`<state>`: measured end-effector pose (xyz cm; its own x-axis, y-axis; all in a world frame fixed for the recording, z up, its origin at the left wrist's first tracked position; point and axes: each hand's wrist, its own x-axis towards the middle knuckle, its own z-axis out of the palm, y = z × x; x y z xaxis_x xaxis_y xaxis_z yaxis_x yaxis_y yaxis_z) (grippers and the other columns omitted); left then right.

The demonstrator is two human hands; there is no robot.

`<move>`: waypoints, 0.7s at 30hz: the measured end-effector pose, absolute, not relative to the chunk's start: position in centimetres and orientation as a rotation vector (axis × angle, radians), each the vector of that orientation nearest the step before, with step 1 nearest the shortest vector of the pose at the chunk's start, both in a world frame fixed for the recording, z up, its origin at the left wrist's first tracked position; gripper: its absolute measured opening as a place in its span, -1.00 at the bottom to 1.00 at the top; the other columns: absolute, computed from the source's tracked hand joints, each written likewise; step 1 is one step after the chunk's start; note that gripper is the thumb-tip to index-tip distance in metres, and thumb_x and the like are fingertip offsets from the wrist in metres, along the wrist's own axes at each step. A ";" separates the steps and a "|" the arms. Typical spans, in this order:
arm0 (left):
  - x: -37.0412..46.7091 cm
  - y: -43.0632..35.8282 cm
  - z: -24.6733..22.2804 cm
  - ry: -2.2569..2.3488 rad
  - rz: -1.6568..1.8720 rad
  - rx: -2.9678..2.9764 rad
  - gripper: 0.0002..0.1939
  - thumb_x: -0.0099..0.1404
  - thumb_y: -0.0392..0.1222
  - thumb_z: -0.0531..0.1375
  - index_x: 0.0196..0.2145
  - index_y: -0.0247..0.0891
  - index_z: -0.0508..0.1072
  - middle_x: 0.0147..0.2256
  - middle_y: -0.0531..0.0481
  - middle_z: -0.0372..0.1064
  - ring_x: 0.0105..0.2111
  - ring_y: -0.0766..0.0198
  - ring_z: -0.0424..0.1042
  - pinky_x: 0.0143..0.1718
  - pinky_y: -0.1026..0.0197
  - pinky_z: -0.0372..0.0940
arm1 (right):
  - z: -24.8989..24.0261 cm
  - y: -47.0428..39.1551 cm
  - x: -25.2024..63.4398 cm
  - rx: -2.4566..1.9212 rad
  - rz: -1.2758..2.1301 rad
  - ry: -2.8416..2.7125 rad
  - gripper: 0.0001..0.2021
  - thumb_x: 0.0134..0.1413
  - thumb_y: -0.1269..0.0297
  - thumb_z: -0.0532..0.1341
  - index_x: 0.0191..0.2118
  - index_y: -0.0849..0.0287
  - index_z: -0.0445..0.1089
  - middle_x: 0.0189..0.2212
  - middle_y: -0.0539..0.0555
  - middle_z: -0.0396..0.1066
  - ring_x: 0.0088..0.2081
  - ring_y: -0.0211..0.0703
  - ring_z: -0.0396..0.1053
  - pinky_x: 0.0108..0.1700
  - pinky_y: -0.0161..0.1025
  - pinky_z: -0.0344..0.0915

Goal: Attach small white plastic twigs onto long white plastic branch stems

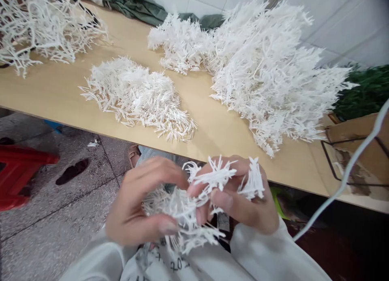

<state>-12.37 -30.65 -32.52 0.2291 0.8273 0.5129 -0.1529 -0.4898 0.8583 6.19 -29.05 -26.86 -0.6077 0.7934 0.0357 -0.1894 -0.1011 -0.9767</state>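
Note:
My right hand (246,202) pinches a white branching plastic sprig (217,175) between thumb and fingers. Another white sprig (253,182) sticks up among the fingers of that same hand. My left hand (142,204), slightly blurred, curls around a loose bunch of white plastic sprigs (179,208) over my lap. Its thumb lies along the near side of the bunch, and its index finger arches over the far side. Some of the left fingers are hidden behind the bunch. Both hands are close together, in front of the table's near edge.
On the tan table (200,123) lie a small heap of white sprigs (136,94), a larger pile (267,70) and longer white branches (45,26). At right are a cardboard box (361,147), green foliage (361,90) and a pale cable (349,171). A red stool (24,171) stands left.

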 end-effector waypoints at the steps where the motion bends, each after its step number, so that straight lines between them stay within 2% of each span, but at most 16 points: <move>1: -11.8 -30.6 -32.3 0.570 1.334 1.695 -0.62 0.19 0.11 0.20 -0.14 -0.18 0.48 -0.35 -0.07 0.45 -0.35 0.16 0.40 -0.28 0.16 0.30 | -26.9 -29.1 6.0 -0.671 1.730 -1.456 -0.86 0.11 0.31 0.20 -0.36 0.25 0.47 -0.56 0.03 0.40 -0.55 -0.31 0.43 -0.54 -0.44 0.37; 4: -10.6 -30.5 -32.0 0.546 1.276 1.765 -0.51 0.07 0.05 0.33 -0.04 -0.10 0.43 -0.33 -0.04 0.42 -0.34 0.15 0.40 -0.30 0.18 0.30 | -27.2 -29.2 5.4 -0.684 1.578 -1.425 -0.89 0.11 0.29 0.21 -0.35 0.20 0.43 -0.55 0.01 0.40 -0.56 -0.31 0.42 -0.54 -0.43 0.38; 7: -10.0 -30.4 -32.3 0.656 1.345 1.739 -0.34 -0.07 -0.02 0.42 0.01 -0.12 0.41 -0.20 -0.10 0.39 -0.22 0.07 0.39 -0.20 0.12 0.32 | -27.4 -29.2 5.2 -0.715 1.507 -1.470 -0.90 0.14 0.25 0.19 -0.29 0.17 0.36 -0.53 0.02 0.42 -0.53 -0.28 0.43 -0.49 -0.38 0.41; 9: -9.6 -30.2 -32.4 0.663 1.324 1.749 -0.47 0.04 -0.15 0.37 0.00 -0.17 0.41 -0.15 -0.13 0.37 -0.18 0.08 0.38 -0.18 0.13 0.32 | -27.3 -29.0 5.1 -0.713 1.465 -1.502 -0.92 0.15 0.27 0.18 -0.27 0.16 0.33 -0.52 0.03 0.42 -0.49 -0.26 0.43 -0.46 -0.36 0.41; 11: -9.5 -29.9 -32.2 0.610 1.266 1.775 -0.68 0.18 -0.33 0.23 -0.08 -0.18 0.45 -0.25 -0.08 0.41 -0.26 0.17 0.40 -0.24 0.19 0.31 | -27.3 -28.7 5.2 -0.725 1.407 -1.535 -0.93 0.15 0.30 0.19 -0.28 0.17 0.34 -0.51 0.03 0.41 -0.49 -0.27 0.42 -0.45 -0.35 0.41; 13: -9.6 -29.7 -32.0 0.510 1.205 1.758 -0.73 0.26 -0.42 0.10 -0.16 -0.18 0.48 -0.36 -0.03 0.42 -0.34 0.24 0.41 -0.29 0.25 0.30 | -27.5 -28.3 5.4 -0.762 1.405 -1.565 -0.92 0.16 0.30 0.18 -0.25 0.17 0.35 -0.44 0.03 0.41 -0.58 -0.36 0.34 -0.55 -0.39 0.36; 16: -9.8 -29.3 -32.0 0.407 1.113 1.645 -0.72 0.33 -0.40 0.03 -0.14 -0.19 0.47 -0.40 0.00 0.42 -0.38 0.29 0.40 -0.31 0.29 0.28 | -28.2 -27.4 5.8 -0.829 1.528 -1.569 -0.80 0.20 0.18 0.15 -0.14 0.15 0.35 -0.29 0.06 0.40 -0.66 -0.45 0.25 -0.71 -0.42 0.22; 18: -9.8 -29.2 -32.5 0.456 1.121 1.535 -0.76 0.36 -0.31 0.03 -0.12 -0.22 0.46 -0.47 0.02 0.34 -0.47 0.33 0.33 -0.40 0.31 0.24 | -28.8 -26.6 6.0 -0.825 1.580 -1.567 -0.65 0.19 -0.01 0.12 -0.07 0.13 0.34 -0.28 0.07 0.36 -0.58 -0.38 0.30 -0.64 -0.39 0.28; 21: -9.7 -29.0 -33.4 0.553 1.216 1.363 -0.72 0.40 -0.16 0.00 -0.17 -0.27 0.48 -0.54 0.05 0.19 -0.57 0.38 0.15 -0.53 0.32 0.11 | -29.6 -25.1 6.1 -0.754 1.606 -1.657 -0.45 0.13 -0.23 0.01 -0.05 0.13 0.33 -0.42 0.03 0.31 -0.53 -0.32 0.27 -0.51 -0.33 0.31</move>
